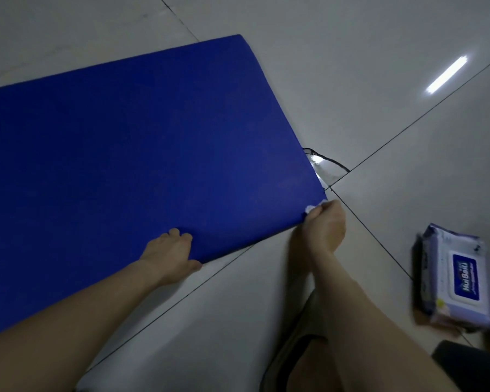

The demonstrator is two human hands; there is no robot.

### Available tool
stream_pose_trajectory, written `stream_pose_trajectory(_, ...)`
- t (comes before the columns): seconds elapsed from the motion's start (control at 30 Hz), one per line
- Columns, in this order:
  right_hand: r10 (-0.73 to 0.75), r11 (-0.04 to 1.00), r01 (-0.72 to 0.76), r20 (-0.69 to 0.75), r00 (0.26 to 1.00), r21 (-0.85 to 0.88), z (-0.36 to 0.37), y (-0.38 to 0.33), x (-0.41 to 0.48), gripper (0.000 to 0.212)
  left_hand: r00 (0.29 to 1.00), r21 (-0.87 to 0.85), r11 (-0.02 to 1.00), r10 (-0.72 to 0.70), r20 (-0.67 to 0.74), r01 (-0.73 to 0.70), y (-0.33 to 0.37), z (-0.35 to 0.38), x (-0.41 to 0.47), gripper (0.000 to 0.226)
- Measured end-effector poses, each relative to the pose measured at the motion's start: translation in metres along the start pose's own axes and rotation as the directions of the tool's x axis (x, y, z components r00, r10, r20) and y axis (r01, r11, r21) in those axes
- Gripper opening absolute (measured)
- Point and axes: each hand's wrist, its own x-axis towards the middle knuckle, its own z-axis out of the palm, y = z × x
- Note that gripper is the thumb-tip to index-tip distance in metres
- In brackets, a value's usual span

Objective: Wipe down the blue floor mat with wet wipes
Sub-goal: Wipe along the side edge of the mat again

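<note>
A large blue floor mat [130, 154] lies flat on the tiled floor and fills the left and middle of the view. My left hand [170, 254] rests on its near edge, fingers on top and thumb along the edge. My right hand [324, 230] pinches a small white wet wipe [313, 207] against the mat's near right corner. A pack of wet wipes [453, 278], white and lilac with a blue label, lies on the floor to the right, lid closed.
Glossy grey floor tiles [351, 80] with dark grout lines surround the mat. A thin black cord [327, 159] and a wet patch lie just off the mat's right edge. My bent leg in dark shorts [297, 340] is at the bottom right.
</note>
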Motion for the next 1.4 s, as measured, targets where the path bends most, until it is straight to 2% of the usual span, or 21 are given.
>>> stream_pose_trajectory(0.1, -0.124, 0.991, 0.114, 0.159, 0.979, 0.07, 0.015, -0.001, -0.069, 0.009, 1.0, 0.002, 1.0, -0.005, -0.002, 0.005, -0.001, 0.002, 0.0, 0.048)
stream_pose_trajectory(0.17, -0.285, 0.958, 0.28, 0.274, 0.919, 0.055, 0.018, -0.003, -0.1, 0.006, 1.0, 0.0, 1.0, -0.003, -0.001, 0.003, -0.001, 0.001, 0.0, 0.048)
stream_pose_trajectory(0.23, -0.368, 0.927, 0.374, 0.301, 0.88, 0.042, 0.015, -0.001, -0.094, 0.006, 1.0, -0.006, 1.0, 0.002, -0.002, -0.002, 0.0, 0.0, 0.0, 0.048)
stream_pose_trajectory(0.3, -0.308, 0.951, 0.31, 0.202, 0.93, 0.027, 0.006, -0.001, -0.06, 0.005, 1.0, -0.002, 1.0, 0.005, -0.004, -0.005, 0.0, 0.0, 0.0, 0.05)
stream_pose_trajectory(0.37, -0.145, 0.989, 0.145, 0.068, 0.987, 0.005, -0.007, -0.003, -0.009, 0.007, 1.0, -0.005, 1.0, 0.005, -0.013, -0.005, 0.0, 0.0, 0.001, 0.051)
stream_pose_trajectory(0.43, -0.055, 0.998, 0.056, 0.018, 0.998, -0.033, -0.016, -0.002, 0.033, 0.009, 1.0, -0.008, 1.0, 0.005, -0.018, -0.005, -0.001, 0.002, 0.001, 0.052)
stream_pose_trajectory(0.5, -0.015, 0.999, 0.016, 0.02, 1.0, -0.044, -0.017, -0.004, 0.045, 0.009, 1.0, -0.007, 1.0, 0.005, -0.023, -0.005, -0.001, 0.004, 0.001, 0.053)
stream_pose_trajectory(0.6, 0.0, 0.999, 0.0, -0.006, 1.0, 0.046, -0.008, -0.012, 0.017, 0.007, 1.0, -0.013, 1.0, 0.009, -0.026, -0.009, 0.0, 0.005, 0.002, 0.053)
stream_pose_trajectory(0.67, -0.038, 0.996, 0.036, 0.023, 0.999, 0.085, 0.005, -0.017, -0.012, 0.01, 1.0, -0.005, 1.0, 0.008, -0.027, -0.008, 0.0, 0.004, 0.003, 0.054)
stream_pose_trajectory(0.8, -0.08, 0.996, 0.077, 0.11, 0.991, 0.037, 0.024, -0.03, -0.068, 0.014, 1.0, 0.001, 1.0, -0.009, -0.007, 0.009, -0.002, 0.005, 0.002, 0.055)
stream_pose_trajectory(0.87, -0.202, 0.979, 0.2, 0.265, 0.943, 0.036, 0.032, -0.037, -0.101, 0.014, 1.0, -0.005, 1.0, -0.017, -0.009, 0.017, -0.004, 0.006, 0.001, 0.053)
stream_pose_trajectory(0.97, -0.476, 0.839, 0.544, 0.493, 0.728, 0.007, 0.04, -0.044, -0.143, 0.009, 1.0, -0.019, 1.0, -0.023, -0.013, 0.023, -0.001, 0.004, 0.002, 0.049)
stream_pose_trajectory(1.0, -0.506, 0.819, 0.573, 0.485, 0.714, 0.011, 0.039, -0.042, -0.136, 0.01, 1.0, -0.025, 0.999, -0.024, -0.008, 0.024, 0.0, 0.003, 0.002, 0.049)
stream_pose_trajectory(1.07, -0.436, 0.872, 0.489, 0.409, 0.802, -0.028, 0.029, -0.037, -0.098, 0.011, 1.0, -0.032, 0.999, -0.023, 0.0, 0.023, 0.001, 0.003, 0.002, 0.049)
stream_pose_trajectory(1.13, -0.265, 0.947, 0.303, 0.272, 0.925, -0.104, 0.012, -0.027, -0.047, 0.01, 1.0, -0.033, 0.999, -0.023, -0.003, 0.022, 0.0, 0.004, 0.003, 0.049)
stream_pose_trajectory(1.17, -0.2, 0.963, 0.232, 0.214, 0.956, -0.138, 0.006, -0.02, -0.028, 0.01, 1.0, -0.029, 0.999, -0.022, -0.006, 0.022, -0.001, 0.005, 0.003, 0.048)
stream_pose_trajectory(1.23, -0.192, 0.963, 0.226, 0.217, 0.957, -0.147, 0.005, -0.016, -0.025, 0.009, 1.0, -0.017, 1.0, -0.022, -0.007, 0.022, -0.001, 0.005, 0.002, 0.048)
stream_pose_trajectory(1.33, -0.275, 0.947, 0.315, 0.343, 0.898, -0.067, 0.02, -0.018, -0.078, 0.008, 1.0, -0.011, 1.0, -0.019, 0.016, 0.019, 0.002, 0.001, 0.001, 0.046)
stream_pose_trajectory(1.4, -0.318, 0.935, 0.354, 0.376, 0.87, -0.029, 0.031, -0.021, -0.117, 0.01, 1.0, -0.014, 1.0, -0.016, 0.011, 0.016, 0.003, 0.0, 0.0, 0.046)
